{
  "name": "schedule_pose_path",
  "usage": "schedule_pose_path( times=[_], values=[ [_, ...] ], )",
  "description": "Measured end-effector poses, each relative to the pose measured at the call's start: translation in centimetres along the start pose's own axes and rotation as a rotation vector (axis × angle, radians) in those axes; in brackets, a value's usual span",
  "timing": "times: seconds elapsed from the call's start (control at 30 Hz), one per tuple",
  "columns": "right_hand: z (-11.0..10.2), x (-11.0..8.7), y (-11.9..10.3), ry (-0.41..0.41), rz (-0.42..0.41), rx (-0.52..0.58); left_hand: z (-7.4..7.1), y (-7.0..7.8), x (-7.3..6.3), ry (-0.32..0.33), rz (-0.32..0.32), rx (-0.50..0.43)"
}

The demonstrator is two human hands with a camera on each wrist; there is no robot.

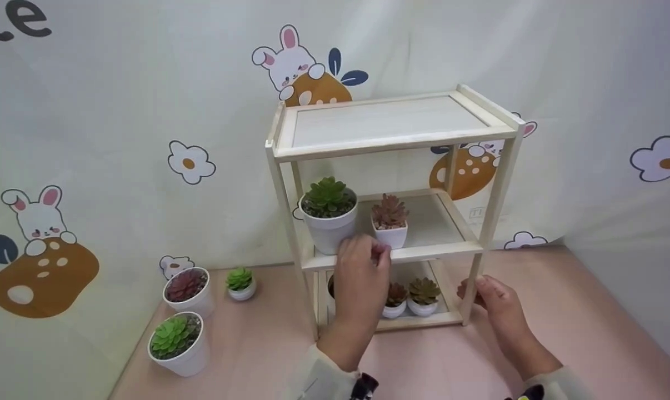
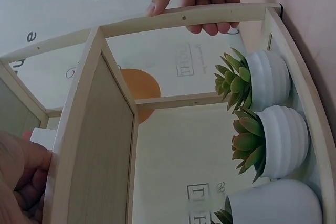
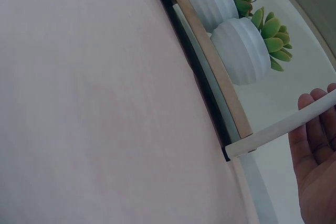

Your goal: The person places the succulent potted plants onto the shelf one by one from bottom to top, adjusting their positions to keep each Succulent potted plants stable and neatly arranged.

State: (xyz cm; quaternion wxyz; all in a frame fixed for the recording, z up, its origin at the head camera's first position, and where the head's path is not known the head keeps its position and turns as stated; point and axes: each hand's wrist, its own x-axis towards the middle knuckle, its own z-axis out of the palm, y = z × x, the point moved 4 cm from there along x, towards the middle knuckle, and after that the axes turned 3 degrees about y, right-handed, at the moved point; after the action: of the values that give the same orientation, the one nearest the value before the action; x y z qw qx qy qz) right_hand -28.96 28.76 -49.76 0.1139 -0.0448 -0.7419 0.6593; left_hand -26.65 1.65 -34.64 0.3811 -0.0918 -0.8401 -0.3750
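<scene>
A three-tier wooden shelf rack (image 1: 393, 256) stands on the table. On its middle tier, a reddish succulent in a small square white pot (image 1: 390, 238) sits right of a larger potted green succulent (image 1: 330, 225). My left hand (image 1: 363, 283) is at the small square pot, fingers curled and thumb and fingertips at its lower front. In the left wrist view only a white corner of that pot (image 2: 43, 137) shows beyond the knuckles. Low on the rack's right front post, my right hand (image 1: 499, 303) grips the wood, thumb on one side and fingers (image 3: 317, 140) round the other.
Small potted succulents (image 1: 423, 297) stand on the bottom tier, one partly hidden by my left arm. Left of the rack are a red succulent pot (image 1: 190, 291), a green one (image 1: 182, 347) and a tiny green one (image 1: 240, 283). A printed curtain (image 1: 107, 111) hangs behind.
</scene>
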Motion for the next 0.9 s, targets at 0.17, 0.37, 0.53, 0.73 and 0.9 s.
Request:
schedule_pose_path(
  times=[0.17, 0.37, 0.53, 0.73, 0.9],
  values=[
    [-0.02, -0.02, -0.07, 0.008, -0.017, 0.004, 0.09, 0.04, 0.0, -0.001, -0.014, 0.007],
    [-0.01, -0.06, -0.05, 0.01, -0.019, -0.007, 0.07, 0.08, 0.03, 0.001, -0.018, 0.004],
    [0.03, -0.03, -0.02, 0.01, -0.012, 0.015, -0.01, 0.1, -0.01, 0.003, -0.008, -0.004],
    [0.06, -0.02, 0.0, 0.011, -0.008, 0.018, -0.06, 0.0, -0.2, 0.006, 0.006, -0.019],
    [0.11, -0.01, -0.05, 0.01, -0.016, 0.019, -0.44, -0.09, -0.47, 0.008, 0.002, -0.024]
  ],
)
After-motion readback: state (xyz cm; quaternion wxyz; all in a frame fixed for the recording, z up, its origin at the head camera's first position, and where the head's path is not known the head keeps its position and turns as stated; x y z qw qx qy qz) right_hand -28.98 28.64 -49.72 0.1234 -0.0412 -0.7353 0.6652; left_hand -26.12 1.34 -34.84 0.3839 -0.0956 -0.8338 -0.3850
